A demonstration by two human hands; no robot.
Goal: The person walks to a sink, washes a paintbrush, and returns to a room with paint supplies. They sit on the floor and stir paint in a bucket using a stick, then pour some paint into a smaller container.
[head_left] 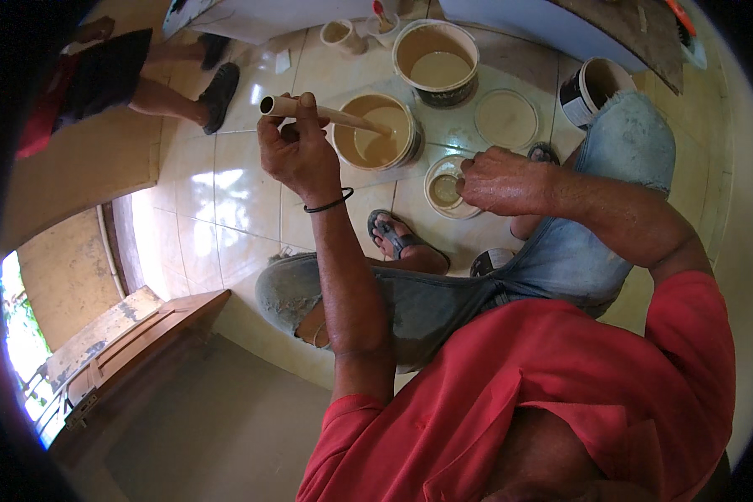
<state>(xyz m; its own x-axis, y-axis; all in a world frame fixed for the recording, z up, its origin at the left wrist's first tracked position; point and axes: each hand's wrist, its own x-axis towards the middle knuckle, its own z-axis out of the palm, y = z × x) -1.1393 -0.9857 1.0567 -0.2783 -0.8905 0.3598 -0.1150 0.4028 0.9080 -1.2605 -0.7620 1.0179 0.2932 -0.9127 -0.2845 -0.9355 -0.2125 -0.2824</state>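
My left hand is closed round a beige hollow pipe, its open end near my thumb. The pipe's other end slants into beige liquid, likely paint, in a white bucket. My right hand is closed, its fingertips at the rim of a small round cup with beige stuff inside. The cup sits on a pale round lid. My right fingers hide part of the cup.
Behind stands a larger bucket of beige liquid. Nearby are a loose lid, a tilted dark-labelled bucket, a small tub and a cup with a red-handled brush. Another person's leg is at far left.
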